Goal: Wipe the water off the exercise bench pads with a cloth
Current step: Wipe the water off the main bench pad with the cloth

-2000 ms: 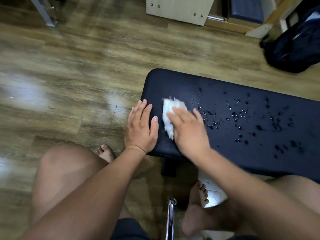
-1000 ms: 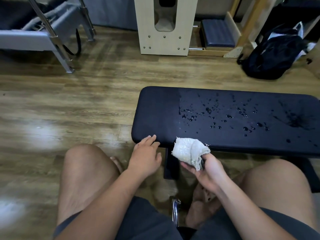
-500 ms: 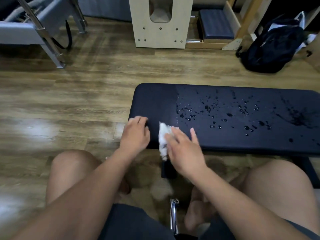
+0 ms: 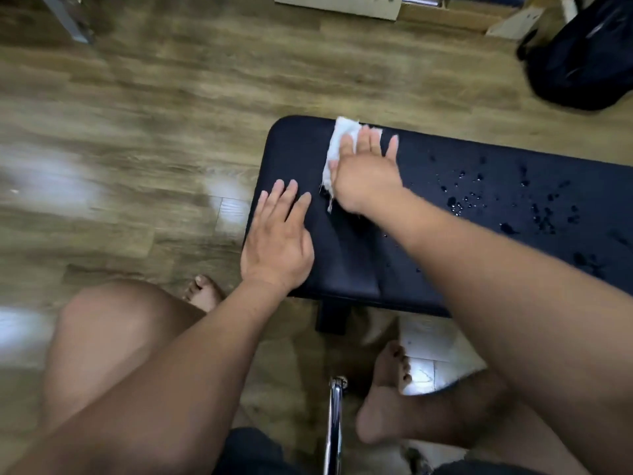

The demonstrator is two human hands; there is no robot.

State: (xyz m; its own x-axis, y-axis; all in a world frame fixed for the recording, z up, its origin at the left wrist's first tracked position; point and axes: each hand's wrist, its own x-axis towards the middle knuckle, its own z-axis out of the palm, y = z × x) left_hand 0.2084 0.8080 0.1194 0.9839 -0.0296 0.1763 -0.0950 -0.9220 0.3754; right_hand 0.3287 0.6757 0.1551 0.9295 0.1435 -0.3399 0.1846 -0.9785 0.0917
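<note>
A black exercise bench pad (image 4: 346, 255) runs from centre to the right edge. Water droplets (image 4: 472, 197) speckle its right half, while the left end looks dry. My right hand (image 4: 364, 174) lies flat with straight fingers, pressing a white cloth (image 4: 337, 145) onto the pad near its far edge. My left hand (image 4: 277, 238) rests flat on the pad's left end, fingers straight.
Wooden floor (image 4: 137, 114) surrounds the bench. A black backpack (image 4: 582, 60) lies at the top right, pale wooden furniture (image 4: 339, 5) at the top. A chrome tube (image 4: 334, 426) rises between my bare knees and feet, below the bench's black support (image 4: 330, 317).
My right hand has pushed the cloth from the pad's near edge across to its far edge. My left hand has flattened onto the pad's left end. The camera has tilted down and closer.
</note>
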